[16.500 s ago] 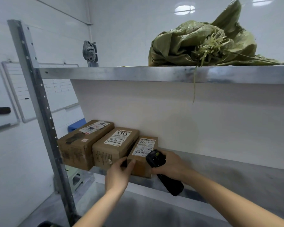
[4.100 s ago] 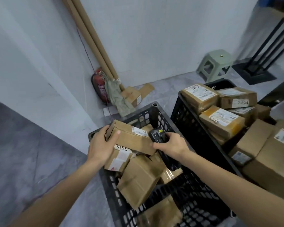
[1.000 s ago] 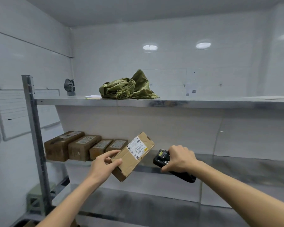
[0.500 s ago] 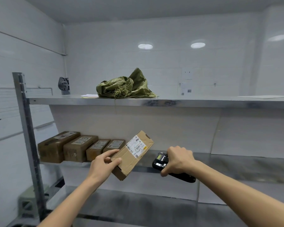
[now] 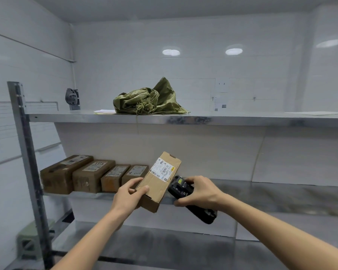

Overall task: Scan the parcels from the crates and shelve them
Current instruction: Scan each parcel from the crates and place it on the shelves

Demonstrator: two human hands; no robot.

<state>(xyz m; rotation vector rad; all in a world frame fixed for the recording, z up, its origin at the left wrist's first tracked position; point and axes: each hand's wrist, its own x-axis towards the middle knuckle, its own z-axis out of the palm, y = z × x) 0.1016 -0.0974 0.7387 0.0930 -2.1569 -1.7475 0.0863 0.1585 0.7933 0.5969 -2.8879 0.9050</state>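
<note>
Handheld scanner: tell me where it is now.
Head view, lower centre-right: the handheld scanner is gripped in the right hand, just right of the parcel held before the middle shelf.

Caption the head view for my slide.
Left hand holds parcel beside scanner in right hand.

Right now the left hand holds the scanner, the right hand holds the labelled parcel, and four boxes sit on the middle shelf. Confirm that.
The hands are swapped. The head view shows the left hand holding the labelled parcel and the right hand holding the scanner. Four boxes do sit on the middle shelf.
</note>
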